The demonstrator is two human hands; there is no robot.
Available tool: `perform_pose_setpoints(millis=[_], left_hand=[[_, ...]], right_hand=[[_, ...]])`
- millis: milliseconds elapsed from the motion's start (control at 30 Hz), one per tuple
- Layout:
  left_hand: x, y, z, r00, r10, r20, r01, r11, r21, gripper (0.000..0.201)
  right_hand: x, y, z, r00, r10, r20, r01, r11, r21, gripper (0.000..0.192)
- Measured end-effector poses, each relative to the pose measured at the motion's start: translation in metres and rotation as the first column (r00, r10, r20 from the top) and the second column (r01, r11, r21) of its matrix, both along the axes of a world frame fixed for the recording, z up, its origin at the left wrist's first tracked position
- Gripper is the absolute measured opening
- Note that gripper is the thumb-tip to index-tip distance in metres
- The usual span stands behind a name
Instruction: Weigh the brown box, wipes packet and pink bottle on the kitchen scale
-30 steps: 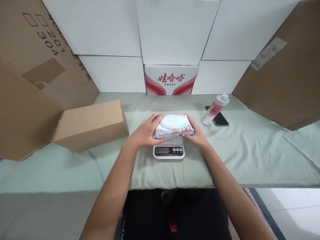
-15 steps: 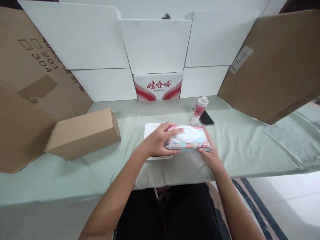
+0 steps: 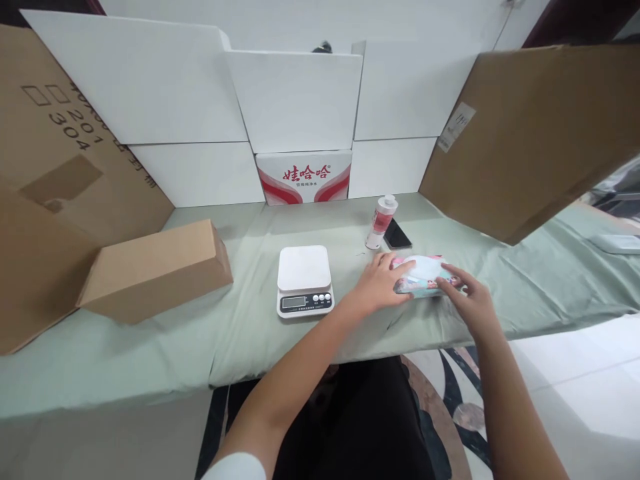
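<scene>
A pack of wet wipes (image 3: 426, 273) with a white lid and pink and pale blue print is low over or on the cloth, right of centre. My left hand (image 3: 383, 281) grips its left end, fingers on top and thumb along the near side. At the right end, my right hand (image 3: 473, 301) holds the pack with bent fingers; part of its grip is hidden. Left of my left hand stands a white kitchen scale (image 3: 304, 270) with a small display and buttons, its plate bare. Behind the pack are an upright white and pink bottle (image 3: 381, 222) and a dark phone (image 3: 399, 235).
A pale green cloth (image 3: 250, 333) covers the table. On the left lies a brown carton (image 3: 155, 267) beside a larger cardboard panel (image 3: 60, 167). White boxes (image 3: 295, 100) and a red-printed box (image 3: 305, 177) form the back wall. Another cardboard panel (image 3: 525, 133) stands at right.
Both hands have carried the wet wipes to the right and lowered them, away from the scale, which now shows fully. The view has shifted slightly to the right.
</scene>
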State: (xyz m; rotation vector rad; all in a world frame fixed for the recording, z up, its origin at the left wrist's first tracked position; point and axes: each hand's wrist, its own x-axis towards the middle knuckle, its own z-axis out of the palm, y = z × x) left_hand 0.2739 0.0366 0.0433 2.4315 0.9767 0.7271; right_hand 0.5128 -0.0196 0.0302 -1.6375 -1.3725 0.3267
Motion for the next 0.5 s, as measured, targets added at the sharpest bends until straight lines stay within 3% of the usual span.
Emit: perform_pose_setpoints(millis=[100,167,200,233,267,300,367,400,467,500], left_hand=[[-0.063,-0.022,0.016,0.995,0.058,0.079,-0.071,0.984,0.163,0.071],[-0.137,-0.041,0.025,0.944,0.201,0.260,-0.273,0.921,0.277,0.059],[-0.181,-0.051,0.027,0.873,0.311,0.375,-0.434,0.846,0.309,0.053],[-0.230,-0.061,0.027,0.748,0.428,0.507,-0.619,0.726,0.300,0.045],[-0.279,-0.071,0.025,0.556,0.534,0.637,-0.794,0.568,0.217,0.039],[-0.328,-0.081,0.020,0.346,0.545,0.764,-0.909,0.397,0.128,0.036],[-0.414,-0.095,0.005,0.028,0.371,0.928,-0.989,0.143,-0.027,0.028],[-0.448,-0.100,-0.005,-0.072,0.359,0.930,-0.983,0.130,-0.126,0.024],[-0.496,-0.105,-0.026,-0.162,0.506,0.847,-0.896,0.284,-0.342,0.019],[-0.509,-0.105,-0.035,-0.153,0.556,0.817,-0.848,0.351,-0.398,0.017]], right_hand=[[-0.033,-0.015,0.007,0.977,-0.136,0.166,0.093,0.965,0.245,0.054],[-0.070,-0.027,0.015,0.968,-0.125,0.217,0.033,0.923,0.383,0.042],[-0.095,-0.033,0.019,0.976,-0.039,0.215,-0.056,0.907,0.418,0.036],[-0.122,-0.038,0.022,0.979,0.079,0.190,-0.156,0.887,0.434,0.033],[-0.154,-0.042,0.025,0.964,0.223,0.147,-0.266,0.862,0.432,0.032],[-0.188,-0.043,0.027,0.917,0.386,0.097,-0.390,0.823,0.413,0.034],[-0.264,-0.038,0.028,0.751,0.656,-0.081,-0.596,0.725,0.347,0.043],[-0.303,-0.031,0.028,0.657,0.729,-0.194,-0.669,0.682,0.294,0.050],[-0.379,-0.011,0.025,0.528,0.742,-0.413,-0.744,0.639,0.195,0.068],[-0.414,0.000,0.023,0.493,0.721,-0.486,-0.759,0.630,0.165,0.076]])
